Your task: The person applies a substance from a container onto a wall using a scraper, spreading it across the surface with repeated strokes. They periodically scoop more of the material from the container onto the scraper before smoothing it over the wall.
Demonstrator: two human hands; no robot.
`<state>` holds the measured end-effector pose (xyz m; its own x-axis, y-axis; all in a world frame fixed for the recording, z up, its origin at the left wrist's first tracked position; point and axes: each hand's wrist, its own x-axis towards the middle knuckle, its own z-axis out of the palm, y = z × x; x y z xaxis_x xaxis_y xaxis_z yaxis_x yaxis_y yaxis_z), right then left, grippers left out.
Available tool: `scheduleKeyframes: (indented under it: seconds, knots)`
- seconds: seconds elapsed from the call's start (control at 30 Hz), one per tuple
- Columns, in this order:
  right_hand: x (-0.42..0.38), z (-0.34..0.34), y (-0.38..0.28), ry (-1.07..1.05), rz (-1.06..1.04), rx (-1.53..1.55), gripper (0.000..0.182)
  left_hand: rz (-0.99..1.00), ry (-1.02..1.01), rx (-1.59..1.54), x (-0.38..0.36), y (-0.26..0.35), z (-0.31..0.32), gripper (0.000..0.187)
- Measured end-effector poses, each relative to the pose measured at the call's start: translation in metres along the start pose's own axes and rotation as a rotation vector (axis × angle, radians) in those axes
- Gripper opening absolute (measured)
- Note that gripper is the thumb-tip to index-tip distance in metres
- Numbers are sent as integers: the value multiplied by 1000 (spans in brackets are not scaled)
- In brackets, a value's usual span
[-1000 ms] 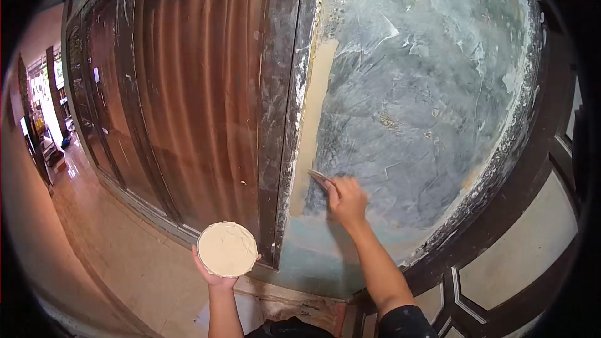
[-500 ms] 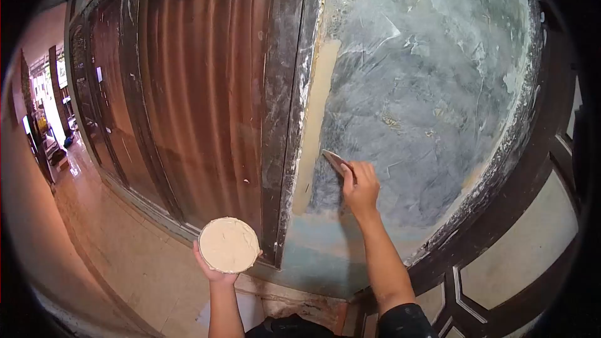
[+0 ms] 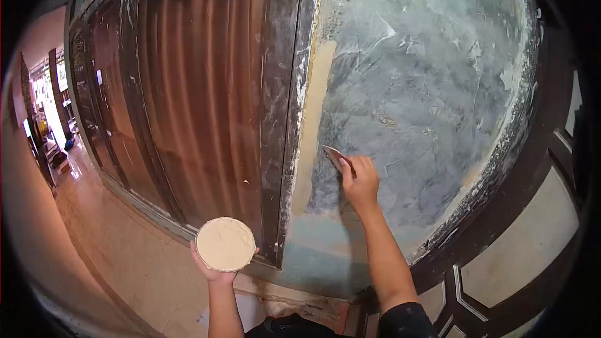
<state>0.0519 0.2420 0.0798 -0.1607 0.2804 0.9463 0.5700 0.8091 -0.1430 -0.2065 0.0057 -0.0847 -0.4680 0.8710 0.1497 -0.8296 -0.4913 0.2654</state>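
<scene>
the right hand (image 3: pixel 361 181) grips a putty knife (image 3: pixel 335 155), blade pressed flat to the grey-blue wall panel (image 3: pixel 419 87) beside a tan strip of filler (image 3: pixel 313 125). to do this well, i'd judge the blade should stay at a low angle with even pressure, drawn along the strip's edge so the filler feathers out thin. the left hand (image 3: pixel 213 270) cups a round dish of filler (image 3: pixel 225 244) from below, fingers closed around its base. the dish sits at about 8 o'clock from the right hand, well apart, before the brown door (image 3: pixel 200 87).
</scene>
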Motion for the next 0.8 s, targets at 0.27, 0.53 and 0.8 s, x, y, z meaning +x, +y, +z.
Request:
scheduleKeyframes:
  seconds: [0.27, 0.53, 0.8]
  knots:
    - [-161, 75, 30, -733, -68, -8, 17, 49, -73, -31, -1, 2, 0, 76]
    - [38, -21, -1, 153, 0, 81, 8, 45, 10, -45, 9, -10, -12, 81]
    - [-165, 68, 26, -872, -196, -79, 13, -5, 55, -126, 14, -17, -14, 78]
